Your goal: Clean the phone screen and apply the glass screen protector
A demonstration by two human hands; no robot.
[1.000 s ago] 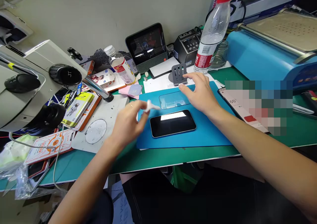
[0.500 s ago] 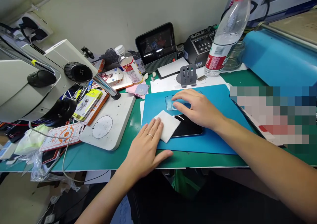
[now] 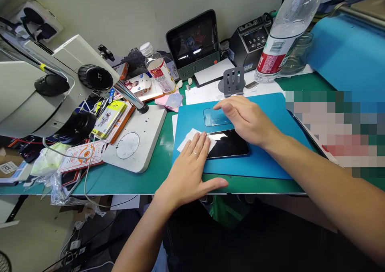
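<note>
A black smartphone (image 3: 233,144) lies face up on a blue mat (image 3: 264,168). My left hand (image 3: 192,166) is flat, fingers stretched and thumb spread, pressing a white wipe (image 3: 187,140) over the phone's left end. Above the phone's right side hovers my right hand (image 3: 248,117), its fingers loosely curved and apart, with nothing seen in it. Just behind the phone, a clear screen protector (image 3: 215,117) rests on the mat, partly hidden by the right hand.
A microscope (image 3: 90,67) stands on a white base (image 3: 150,131) at left, beside stacked boxes (image 3: 110,117). Behind the mat are a grey phone stand (image 3: 234,81), a smart display (image 3: 194,43), a small bottle (image 3: 161,73) and a large bottle (image 3: 275,57).
My left hand has slid right with its fingers over the wipe and phone end. My right hand has turned slightly, fingers closer together. The camera view has shifted a little.
</note>
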